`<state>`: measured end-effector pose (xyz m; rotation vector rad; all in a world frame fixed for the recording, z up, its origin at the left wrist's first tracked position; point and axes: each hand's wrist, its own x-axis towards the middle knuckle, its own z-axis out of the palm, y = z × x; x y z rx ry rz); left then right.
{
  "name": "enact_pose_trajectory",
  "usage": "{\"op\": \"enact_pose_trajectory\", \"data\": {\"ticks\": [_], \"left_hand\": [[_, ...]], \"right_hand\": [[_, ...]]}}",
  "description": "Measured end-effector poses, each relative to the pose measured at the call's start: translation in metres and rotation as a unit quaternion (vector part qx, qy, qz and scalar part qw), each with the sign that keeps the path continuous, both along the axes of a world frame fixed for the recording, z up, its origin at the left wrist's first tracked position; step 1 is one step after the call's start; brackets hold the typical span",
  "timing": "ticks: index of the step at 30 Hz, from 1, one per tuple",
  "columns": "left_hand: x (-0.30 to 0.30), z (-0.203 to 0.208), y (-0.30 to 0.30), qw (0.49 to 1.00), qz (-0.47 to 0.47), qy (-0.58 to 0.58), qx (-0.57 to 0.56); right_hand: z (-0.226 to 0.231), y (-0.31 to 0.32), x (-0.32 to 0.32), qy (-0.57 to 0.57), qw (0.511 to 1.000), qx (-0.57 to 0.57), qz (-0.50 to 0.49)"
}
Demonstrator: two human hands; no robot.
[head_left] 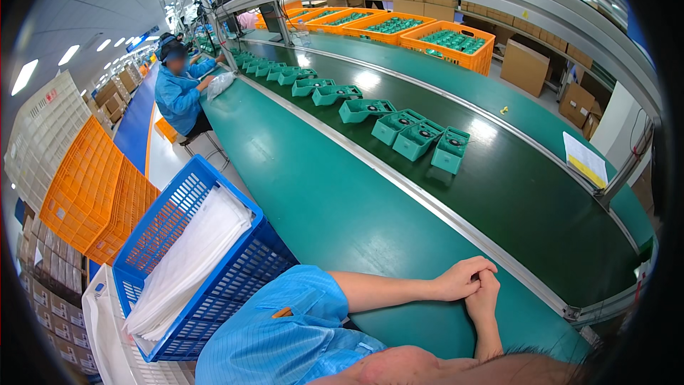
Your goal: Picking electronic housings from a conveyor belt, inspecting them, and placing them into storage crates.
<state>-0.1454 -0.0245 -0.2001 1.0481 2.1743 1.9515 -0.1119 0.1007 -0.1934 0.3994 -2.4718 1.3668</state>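
Observation:
My left hand point(456, 280) and my right hand point(485, 298) are clasped together over the green worktop point(285, 164), close to the metal rail point(399, 190) along the conveyor. Their fingers are folded in against each other, and no object shows in either hand. Across the rail, on the dark green conveyor belt point(513, 199), stands a line of teal trays point(450, 151). Small dark parts sit in the trays. The nearest trays stand close together, with the rest of the line trailing off to the far left.
At my left a blue crate point(235, 292) holds stacked white sheets point(189, 260); orange crates point(92, 192) stand behind it. A co-worker point(178, 85) in blue sits farther up the line beside a clear bag point(220, 85). Orange bins point(456, 46) of teal parts line the far side.

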Motion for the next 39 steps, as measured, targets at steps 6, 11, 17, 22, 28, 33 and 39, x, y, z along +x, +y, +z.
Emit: {"op": "enact_pose_trajectory", "data": {"ticks": [6,11,17,22,28,33,39], "left_hand": [[-0.0006,-0.0005,0.0,1.0,0.0,0.005,-0.002],[0.0002,0.0004,0.001,1.0,0.004,0.009,0.002],[-0.0005,-0.0019,0.0013,1.0,0.006,0.012,0.002],[0.0,-0.0016,0.0006,1.0,0.009,0.006,0.002],[-0.0008,-0.0012,0.0006,1.0,0.008,0.017,0.001],[-0.0007,-0.001,0.0018,1.0,0.007,0.016,0.002],[-0.0007,-0.0025,0.0004,1.0,0.009,0.012,-0.002]], "right_hand": [[-0.0025,0.0017,-0.0009,-0.006,1.0,0.002,0.001],[-0.0009,0.0021,-0.0003,-0.008,1.0,0.003,0.001],[-0.0049,0.0023,-0.0016,-0.004,1.0,0.005,0.006],[-0.0057,-0.002,-0.0026,0.038,0.999,-0.009,-0.006],[-0.0059,-0.0006,-0.0035,0.038,0.999,-0.001,-0.003],[-0.0027,-0.0008,-0.0026,0.04,0.999,-0.002,-0.007],[-0.0029,-0.0028,-0.0028,0.041,0.999,-0.002,-0.003]]}}
